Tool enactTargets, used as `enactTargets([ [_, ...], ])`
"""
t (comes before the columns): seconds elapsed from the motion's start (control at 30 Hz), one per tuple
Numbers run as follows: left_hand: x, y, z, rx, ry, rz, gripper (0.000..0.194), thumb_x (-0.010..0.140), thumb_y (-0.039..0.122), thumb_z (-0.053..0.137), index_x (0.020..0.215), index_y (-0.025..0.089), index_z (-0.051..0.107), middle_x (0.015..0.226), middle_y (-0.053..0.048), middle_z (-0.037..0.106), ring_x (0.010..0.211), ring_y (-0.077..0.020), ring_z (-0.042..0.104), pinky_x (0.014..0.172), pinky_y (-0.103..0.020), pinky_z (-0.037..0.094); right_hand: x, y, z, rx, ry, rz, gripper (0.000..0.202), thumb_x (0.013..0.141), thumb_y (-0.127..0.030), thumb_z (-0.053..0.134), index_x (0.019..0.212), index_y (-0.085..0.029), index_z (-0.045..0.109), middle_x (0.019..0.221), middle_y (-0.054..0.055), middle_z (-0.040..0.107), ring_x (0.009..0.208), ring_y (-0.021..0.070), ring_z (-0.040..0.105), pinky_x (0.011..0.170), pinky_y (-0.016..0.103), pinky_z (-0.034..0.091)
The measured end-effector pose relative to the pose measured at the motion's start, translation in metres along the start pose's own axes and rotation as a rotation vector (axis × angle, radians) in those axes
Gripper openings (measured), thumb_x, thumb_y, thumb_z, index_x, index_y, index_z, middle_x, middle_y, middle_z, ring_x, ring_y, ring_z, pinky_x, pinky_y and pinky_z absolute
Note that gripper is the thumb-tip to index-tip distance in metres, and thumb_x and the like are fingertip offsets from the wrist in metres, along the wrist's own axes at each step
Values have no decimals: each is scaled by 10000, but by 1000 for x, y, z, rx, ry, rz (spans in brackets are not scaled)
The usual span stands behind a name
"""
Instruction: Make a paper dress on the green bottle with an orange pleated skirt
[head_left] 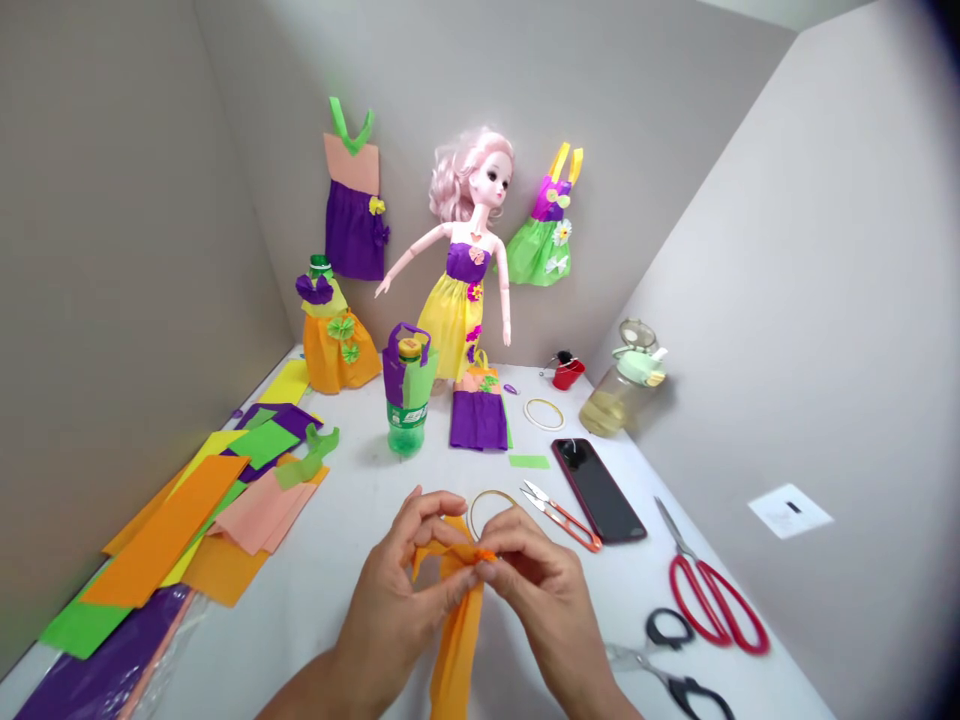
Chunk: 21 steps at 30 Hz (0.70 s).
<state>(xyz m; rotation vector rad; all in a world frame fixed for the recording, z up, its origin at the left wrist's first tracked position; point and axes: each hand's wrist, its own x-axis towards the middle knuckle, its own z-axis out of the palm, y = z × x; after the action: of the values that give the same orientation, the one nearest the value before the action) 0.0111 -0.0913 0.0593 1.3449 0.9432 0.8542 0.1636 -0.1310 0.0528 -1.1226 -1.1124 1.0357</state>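
Observation:
A long orange strip of thin, fabric-like material [455,650] hangs down between my hands, its upper end bunched into small folds. My left hand [409,575] pinches the gathered part from the left, with part of the strip looped near its fingers. Thumb and fingers of my right hand [536,580] are closed on the same bunched end from the right. The two thumbs almost meet there. Whether a needle or thread is in the right fingers is too small to tell. Just beyond my hands lie a gold ring [491,495] and orange-handled thread snips [562,515].
Coloured sheets [172,530] are piled at the left. A dressed doll [470,265] stands at the back near a green bottle [406,438]. On the right are a phone [598,490], red-handled scissors [712,585], black-handled scissors [671,650] and a jug of liquid [611,405]. Walls border the table.

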Motion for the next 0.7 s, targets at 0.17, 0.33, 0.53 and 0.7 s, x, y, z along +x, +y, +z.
enactTargets([
  [0.17,7,-3,-10,-53,-99,2,294,763,411,741,977,241,632,943,0,650,887,-179,615,772,-225,492,2,1,-4,86,20,54,61,797,-289,746,755,-244,746,826,22,619,813,175,581,735,281,471],
  [0.33,8,-1,-18,-50,-183,-80,287,846,446,652,776,169,632,712,28,541,679,-119,494,632,-194,421,3,3,-6,210,0,174,118,727,-312,812,738,-218,742,721,-10,627,697,119,561,660,222,445],
  [0.53,2,4,-26,-140,-339,-161,327,822,470,669,862,150,622,762,17,551,694,-123,487,616,-197,401,6,4,-5,390,-58,280,207,634,-325,876,696,-204,719,640,-32,641,590,85,543,589,202,418],
  [0.7,5,1,-29,-37,-368,-86,292,749,368,736,949,176,642,895,-11,614,844,-184,556,741,-240,450,4,3,-6,357,-20,251,183,677,-306,851,729,-202,709,721,-15,675,670,107,590,643,212,442],
])
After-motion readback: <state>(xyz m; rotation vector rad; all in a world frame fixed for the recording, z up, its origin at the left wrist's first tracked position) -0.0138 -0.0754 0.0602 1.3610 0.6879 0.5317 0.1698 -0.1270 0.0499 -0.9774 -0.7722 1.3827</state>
